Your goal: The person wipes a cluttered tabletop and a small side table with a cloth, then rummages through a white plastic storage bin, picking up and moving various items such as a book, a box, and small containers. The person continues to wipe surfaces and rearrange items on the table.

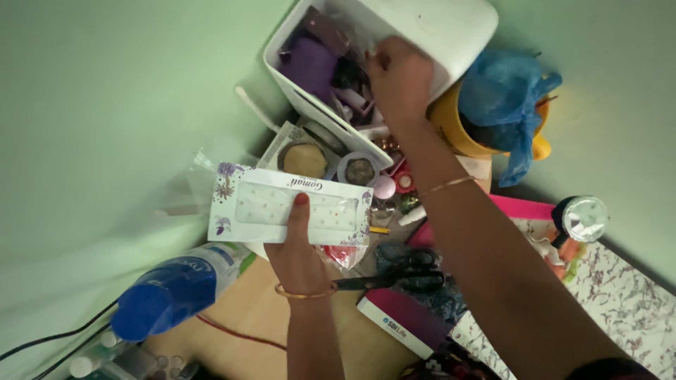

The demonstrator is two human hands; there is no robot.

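Note:
My left hand (299,250) holds a flat white box (264,211) with a clear window and purple flower prints, thumb on top. It hovers over a cluttered shelf corner. My right hand (399,77) reaches up into a white plastic storage bin (451,32) that is tipped on its side. Its fingers are among the purple and dark small items (317,63) inside. What the fingers grasp, if anything, is hidden.
A blue hair dryer (172,292) lies at lower left with a black cord. Black scissors (401,280) and a magenta booklet (405,320) lie below the box. A yellow pot with a blue plastic bag (510,98) stands at right, small round containers (359,170) under the bin.

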